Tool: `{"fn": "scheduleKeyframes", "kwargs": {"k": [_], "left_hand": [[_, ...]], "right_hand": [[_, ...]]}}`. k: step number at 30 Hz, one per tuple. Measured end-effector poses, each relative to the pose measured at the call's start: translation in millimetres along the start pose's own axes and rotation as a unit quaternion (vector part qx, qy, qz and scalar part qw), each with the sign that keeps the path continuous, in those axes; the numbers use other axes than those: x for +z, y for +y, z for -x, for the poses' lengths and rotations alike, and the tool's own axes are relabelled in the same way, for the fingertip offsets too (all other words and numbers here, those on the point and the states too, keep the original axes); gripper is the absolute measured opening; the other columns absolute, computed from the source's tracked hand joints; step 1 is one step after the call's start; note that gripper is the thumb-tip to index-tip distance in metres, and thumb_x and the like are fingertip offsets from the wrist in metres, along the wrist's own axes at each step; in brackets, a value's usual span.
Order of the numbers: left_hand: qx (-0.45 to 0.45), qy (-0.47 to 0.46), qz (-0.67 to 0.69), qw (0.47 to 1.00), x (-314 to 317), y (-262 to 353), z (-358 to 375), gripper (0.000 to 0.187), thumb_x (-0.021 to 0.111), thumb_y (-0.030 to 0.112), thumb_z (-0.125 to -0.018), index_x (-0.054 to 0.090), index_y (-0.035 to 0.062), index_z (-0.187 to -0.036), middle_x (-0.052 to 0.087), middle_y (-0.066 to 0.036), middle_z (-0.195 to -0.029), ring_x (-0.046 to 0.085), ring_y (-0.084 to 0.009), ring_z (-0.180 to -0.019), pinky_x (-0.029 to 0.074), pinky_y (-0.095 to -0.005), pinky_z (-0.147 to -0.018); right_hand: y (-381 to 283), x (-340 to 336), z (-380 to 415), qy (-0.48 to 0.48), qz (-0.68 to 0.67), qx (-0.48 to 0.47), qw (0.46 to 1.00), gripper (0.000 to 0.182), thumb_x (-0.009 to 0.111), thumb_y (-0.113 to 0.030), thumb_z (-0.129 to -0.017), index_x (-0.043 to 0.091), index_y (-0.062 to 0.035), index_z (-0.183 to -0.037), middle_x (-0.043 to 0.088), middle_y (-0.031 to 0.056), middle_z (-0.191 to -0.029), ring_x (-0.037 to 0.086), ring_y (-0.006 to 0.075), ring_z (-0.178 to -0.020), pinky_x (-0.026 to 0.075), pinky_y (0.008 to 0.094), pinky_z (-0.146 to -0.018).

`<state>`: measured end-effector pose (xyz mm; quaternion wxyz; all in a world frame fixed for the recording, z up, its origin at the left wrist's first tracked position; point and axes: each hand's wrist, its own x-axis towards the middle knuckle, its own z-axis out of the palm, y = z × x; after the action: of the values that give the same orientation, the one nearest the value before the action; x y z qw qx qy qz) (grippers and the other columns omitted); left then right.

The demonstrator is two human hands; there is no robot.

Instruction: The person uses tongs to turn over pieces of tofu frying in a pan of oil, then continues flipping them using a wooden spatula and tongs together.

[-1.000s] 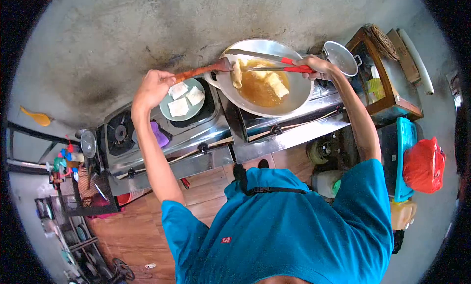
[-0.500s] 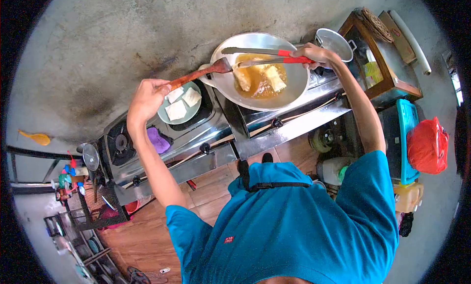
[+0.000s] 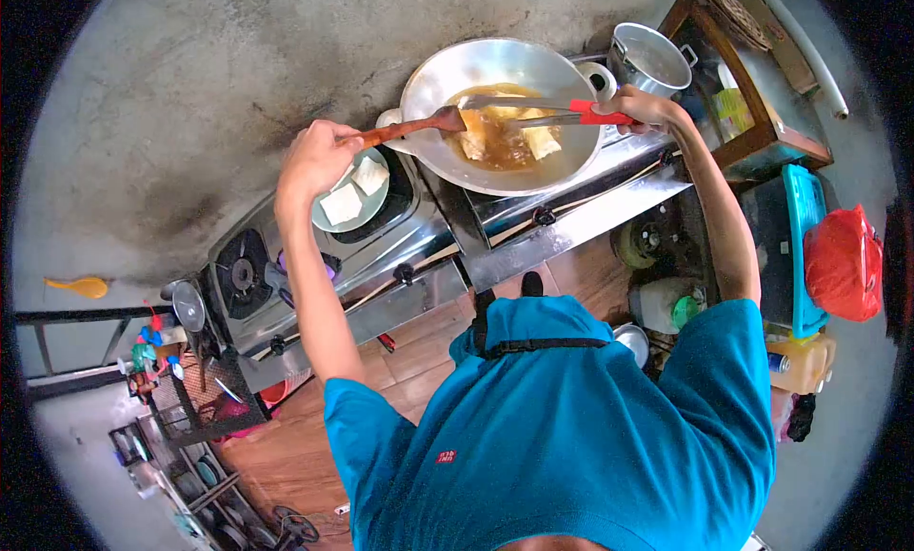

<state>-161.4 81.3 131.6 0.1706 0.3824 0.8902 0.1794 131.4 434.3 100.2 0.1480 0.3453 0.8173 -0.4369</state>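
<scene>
My left hand [image 3: 319,160] is closed round the handle of a wooden spatula [image 3: 405,129], whose flat end reaches into a large wok [image 3: 571,160]. Brown bubbling oil [image 3: 505,156] fills the bottom of the wok, with several pale yellow pieces [image 3: 543,141] frying in it. From the right, my right hand [image 3: 647,109] grips metal tongs with red handles [image 3: 600,113]. The tongs' two arms stand apart over the oil, and the spatula's end is close to their tips. Under my left wrist, a pale green plate [image 3: 354,224] holds white blocks [image 3: 341,205], partly hidden by the hand.
A lidded pot [image 3: 652,60] stands right of the wok, beside a wood-framed glass cabinet [image 3: 747,103]. The steel stove [image 3: 381,275] has a second burner [image 3: 243,273] at left, with a purple cloth [image 3: 328,263] near my forearm. A red plastic bag [image 3: 843,265] hangs at far right.
The spatula's end has moved right, deeper over the oil, and the tongs' tips have come from the wok's left side to above the frying pieces. The camera view has shifted slightly.
</scene>
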Motion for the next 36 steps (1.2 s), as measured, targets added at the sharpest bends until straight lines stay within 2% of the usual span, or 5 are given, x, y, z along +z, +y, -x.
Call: {"fn": "scheduleKeyframes", "kwargs": {"k": [14,22,32,34,36], "left_hand": [[-0.026,0.017,-0.018,0.999,10,-5,-24,0.030,0.063,0.028,-0.082,0.070,0.0102,-0.104,0.068,-0.020,-0.093,0.066,-0.0322,-0.091,0.049,-0.0389,-0.080],[-0.001,0.020,-0.013,1.000,10,-7,-23,0.029,0.063,0.028,-0.082,0.071,0.0091,-0.102,0.068,-0.020,-0.088,0.067,-0.0329,-0.087,0.049,-0.0390,-0.078],[-0.025,0.015,-0.025,0.999,14,2,-34,0.027,0.062,0.028,-0.083,0.071,0.0119,-0.103,0.068,-0.019,-0.094,0.065,-0.0332,-0.092,0.048,-0.0404,-0.082],[-0.030,0.013,-0.021,0.999,14,4,-33,0.028,0.062,0.028,-0.083,0.071,0.0118,-0.103,0.068,-0.018,-0.094,0.066,-0.0330,-0.092,0.048,-0.0403,-0.082],[-0.036,0.014,-0.017,0.999,13,3,-34,0.028,0.062,0.028,-0.083,0.071,0.0117,-0.103,0.068,-0.018,-0.094,0.066,-0.0329,-0.092,0.048,-0.0401,-0.082]], "right_hand": [[10,1,4,-0.029,-0.072,0.026,0.997,0.051,0.062,-0.050,-0.081,0.062,-0.0044,-0.104,0.052,-0.0025,-0.068,0.046,0.0059,-0.055,0.035,0.0202,-0.044],[25,-11,18,0.009,-0.052,0.025,0.998,0.050,0.062,-0.057,-0.079,0.063,-0.0073,-0.078,0.049,-0.0021,-0.058,0.043,0.0063,-0.048,0.028,0.0226,-0.039],[19,13,4,-0.010,-0.074,0.006,0.997,0.044,0.062,-0.043,-0.082,0.061,-0.0040,-0.103,0.053,-0.0016,-0.063,0.048,0.0061,-0.050,0.035,0.0212,-0.040],[23,18,-1,0.000,-0.121,-0.003,0.993,0.047,0.058,-0.050,-0.087,0.061,-0.0035,-0.083,0.050,-0.0007,-0.054,0.040,0.0050,-0.039,0.026,0.0195,-0.033],[25,20,-1,0.009,-0.137,-0.004,0.991,0.047,0.057,-0.050,-0.087,0.061,-0.0037,-0.083,0.051,-0.0005,-0.054,0.040,0.0050,-0.038,0.026,0.0193,-0.033]]}}
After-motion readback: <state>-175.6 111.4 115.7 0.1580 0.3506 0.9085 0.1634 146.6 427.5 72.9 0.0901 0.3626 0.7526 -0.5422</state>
